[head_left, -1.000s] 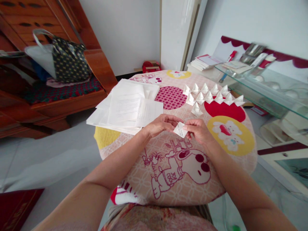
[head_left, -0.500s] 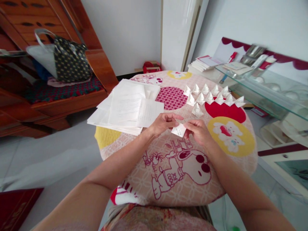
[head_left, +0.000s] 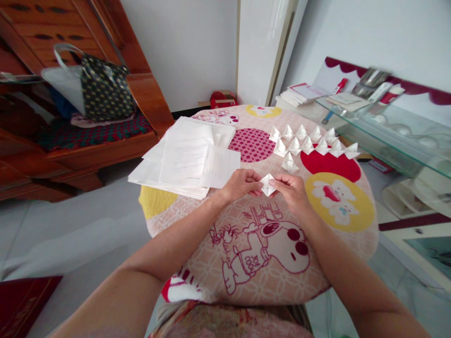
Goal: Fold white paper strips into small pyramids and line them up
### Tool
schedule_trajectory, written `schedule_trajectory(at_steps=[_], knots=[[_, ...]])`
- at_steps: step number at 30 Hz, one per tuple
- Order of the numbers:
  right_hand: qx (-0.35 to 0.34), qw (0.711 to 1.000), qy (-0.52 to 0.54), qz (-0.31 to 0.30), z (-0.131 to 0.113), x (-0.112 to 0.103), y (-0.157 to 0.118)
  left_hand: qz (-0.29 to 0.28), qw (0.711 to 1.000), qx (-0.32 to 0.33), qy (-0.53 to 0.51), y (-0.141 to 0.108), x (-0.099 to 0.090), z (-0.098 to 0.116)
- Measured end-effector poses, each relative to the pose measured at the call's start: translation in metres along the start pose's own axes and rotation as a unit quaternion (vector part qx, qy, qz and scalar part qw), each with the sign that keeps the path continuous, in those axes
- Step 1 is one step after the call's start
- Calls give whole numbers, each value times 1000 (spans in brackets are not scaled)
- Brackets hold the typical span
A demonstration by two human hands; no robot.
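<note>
A small folded square of white paper (head_left: 268, 185), creased through its middle, is pinched between both hands above the table. My left hand (head_left: 244, 183) is closed on its left corner, thumb and fingers together. On the opposite corner, my right hand (head_left: 289, 188) grips with the thumb lying over the paper. Beyond the hands, several folded white paper boats (head_left: 307, 144) stand in rows, and one paper boat (head_left: 289, 162) sits apart, nearer to me. Left of my hands lies a pile of loose white paper sheets (head_left: 183, 159), some of them printed.
The round table wears a patterned cloth (head_left: 246, 234) with cartoon figures. At the right is a glass shelf (head_left: 391, 136) holding cups and other items, with stacked booklets (head_left: 303, 92) beside it. A wooden bench (head_left: 141, 103) on the left carries a dotted bag (head_left: 104, 87).
The folded paper has been turned, so its creased side faces up instead of the printed side. My left fingers have curled in to its left corner.
</note>
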State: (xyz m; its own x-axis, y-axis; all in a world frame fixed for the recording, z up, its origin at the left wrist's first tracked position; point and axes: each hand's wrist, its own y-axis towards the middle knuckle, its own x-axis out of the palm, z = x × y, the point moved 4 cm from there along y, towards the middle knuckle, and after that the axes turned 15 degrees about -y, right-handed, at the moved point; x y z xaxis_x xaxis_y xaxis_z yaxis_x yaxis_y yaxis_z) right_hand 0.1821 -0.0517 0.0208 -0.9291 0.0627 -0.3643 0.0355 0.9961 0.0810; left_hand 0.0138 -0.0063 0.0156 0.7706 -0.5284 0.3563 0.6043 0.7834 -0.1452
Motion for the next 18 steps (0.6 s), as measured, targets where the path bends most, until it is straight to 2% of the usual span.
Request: schedule_trajectory(at_steps=[6, 8, 10, 12, 15, 18], knots=[[-10, 997, -78, 6, 5, -2, 0, 3, 1000, 22, 17, 2, -1, -2], [-36, 990, -134, 21, 3, -4, -1, -4, 995, 54, 84, 3, -2, -1], [-87, 975, -203, 37, -1, -4, -2, 2, 977, 112, 179, 2, -4, 2], [-158, 947, -276, 55, -7, -3, -4, 12, 945, 183, 272, 0, -3, 8], [-260, 881, -390, 67, -15, 3, -9, -2, 892, 264, 367, -6, 3, 14], [-305, 806, -507, 20, -18, 13, -15, -49, 852, 288, 435, -12, 10, 15]])
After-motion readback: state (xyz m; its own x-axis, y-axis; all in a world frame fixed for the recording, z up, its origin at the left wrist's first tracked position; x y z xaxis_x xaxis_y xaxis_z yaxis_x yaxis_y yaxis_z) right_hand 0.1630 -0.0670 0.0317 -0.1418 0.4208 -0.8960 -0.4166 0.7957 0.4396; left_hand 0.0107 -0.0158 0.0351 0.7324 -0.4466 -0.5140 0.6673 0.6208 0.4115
